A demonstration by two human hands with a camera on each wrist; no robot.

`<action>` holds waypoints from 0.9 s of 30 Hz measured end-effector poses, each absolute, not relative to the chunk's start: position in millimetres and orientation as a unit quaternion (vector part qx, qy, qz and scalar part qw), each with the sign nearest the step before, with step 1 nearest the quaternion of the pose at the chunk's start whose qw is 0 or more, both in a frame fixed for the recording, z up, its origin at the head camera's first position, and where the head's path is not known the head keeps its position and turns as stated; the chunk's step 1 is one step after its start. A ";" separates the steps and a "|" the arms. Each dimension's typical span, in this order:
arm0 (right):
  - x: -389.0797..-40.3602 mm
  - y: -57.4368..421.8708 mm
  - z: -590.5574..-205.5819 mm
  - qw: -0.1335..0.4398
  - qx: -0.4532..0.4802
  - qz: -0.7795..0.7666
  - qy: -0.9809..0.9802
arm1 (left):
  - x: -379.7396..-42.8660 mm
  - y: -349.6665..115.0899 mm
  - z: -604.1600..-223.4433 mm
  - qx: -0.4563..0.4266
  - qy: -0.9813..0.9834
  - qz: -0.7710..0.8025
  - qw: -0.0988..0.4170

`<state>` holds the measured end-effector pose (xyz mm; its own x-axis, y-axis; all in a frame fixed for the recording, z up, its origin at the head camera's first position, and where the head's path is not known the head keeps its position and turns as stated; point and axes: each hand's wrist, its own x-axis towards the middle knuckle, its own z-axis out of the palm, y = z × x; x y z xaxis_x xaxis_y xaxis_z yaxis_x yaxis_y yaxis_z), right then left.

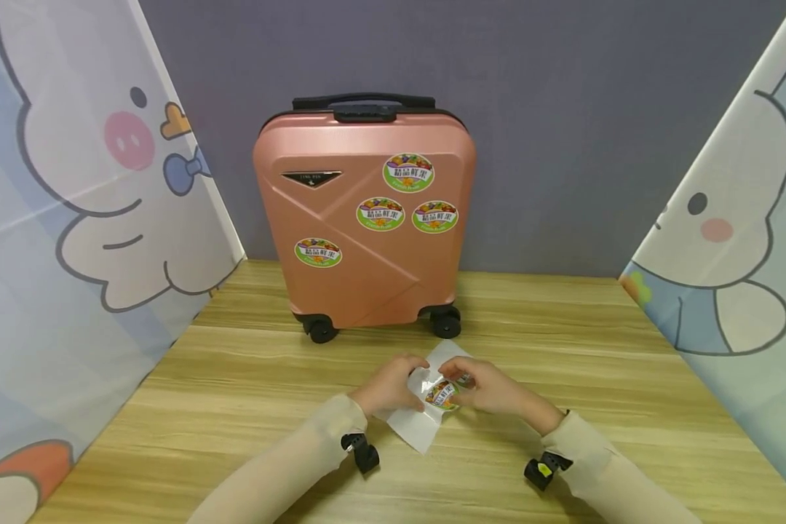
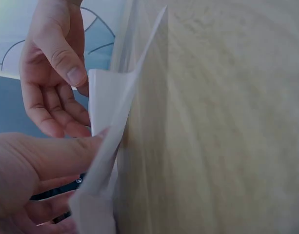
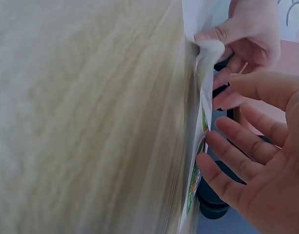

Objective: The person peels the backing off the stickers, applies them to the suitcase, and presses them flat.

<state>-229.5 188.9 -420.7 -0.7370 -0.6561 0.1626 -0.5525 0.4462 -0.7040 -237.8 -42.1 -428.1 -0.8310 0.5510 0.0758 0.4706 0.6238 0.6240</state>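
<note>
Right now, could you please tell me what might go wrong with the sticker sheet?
The left hand pinches the sheet, which is bent there, so the backing might crease or tear. The right hand's fingertips are close to a sticker, which could cling to them or fold over if peeled.

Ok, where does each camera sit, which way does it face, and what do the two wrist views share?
Head: on the person's head, facing forward and down at suitcase, sheet and table; left hand, right hand and sleeves show.
Left wrist: low over the table, facing across the sheet, picture sideways; left hand near, right hand beyond.
Right wrist: likewise low and sideways, facing back across; right hand near, left hand beyond.
Shared by both wrist views: sheet, table, both hands.
</note>
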 end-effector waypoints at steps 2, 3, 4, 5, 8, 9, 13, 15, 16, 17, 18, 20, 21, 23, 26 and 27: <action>-230.3 187.1 -422.2 0.058 -0.360 -0.379 0.851 | -238.5 -42.7 -428.3 0.275 0.897 0.340 0.060; -230.8 186.2 -422.8 0.052 -0.361 -0.375 0.852 | -238.7 -42.9 -428.9 0.267 0.896 0.349 0.063; -230.9 185.4 -423.2 0.048 -0.360 -0.371 0.855 | -238.9 -43.1 -429.4 0.260 0.894 0.358 0.066; -231.1 184.8 -423.5 0.045 -0.360 -0.367 0.856 | -239.2 -43.4 -430.0 0.256 0.892 0.367 0.068; -230.3 182.7 -423.0 0.046 -0.356 -0.367 0.858 | -240.6 -45.0 -431.0 0.249 0.884 0.387 0.078; -229.8 181.9 -422.6 0.049 -0.354 -0.366 0.859 | -241.2 -45.8 -430.9 0.249 0.882 0.391 0.083; -227.1 179.1 -420.5 0.059 -0.356 -0.365 0.858 | -244.4 -49.1 -428.2 0.261 0.871 0.402 0.107; -226.1 178.2 -420.3 0.058 -0.359 -0.358 0.860 | -245.4 -50.0 -426.8 0.267 0.866 0.407 0.117; -225.8 177.9 -420.1 0.056 -0.361 -0.355 0.861 | -245.7 -50.3 -426.2 0.269 0.864 0.408 0.120; -225.8 177.7 -420.4 0.054 -0.363 -0.352 0.861 | -245.9 -50.5 -426.1 0.270 0.864 0.407 0.121; -225.8 177.7 -420.7 0.055 -0.361 -0.350 0.863 | -246.0 -50.7 -426.1 0.271 0.864 0.407 0.122; -225.7 177.7 -421.9 0.060 -0.356 -0.348 0.865 | -246.0 -51.1 -427.0 0.270 0.864 0.408 0.122; -225.7 177.6 -422.4 0.064 -0.353 -0.349 0.866 | -246.3 -51.5 -427.8 0.267 0.862 0.413 0.120; -226.2 177.2 -423.0 0.063 -0.354 -0.349 0.865 | -247.7 -52.1 -429.4 0.259 0.854 0.436 0.117; -227.7 176.8 -424.0 0.055 -0.360 -0.349 0.864 | -250.9 -53.3 -431.0 0.244 0.836 0.478 0.116; -228.0 176.6 -423.9 0.048 -0.363 -0.347 0.864 | -251.9 -53.6 -431.3 0.238 0.828 0.494 0.117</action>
<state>-228.0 176.6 -423.9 -0.7325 -0.6598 0.1679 -0.5929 0.4968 -0.6338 -251.9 -53.6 -431.3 -0.8592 0.5099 0.0420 0.2795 0.3991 0.8733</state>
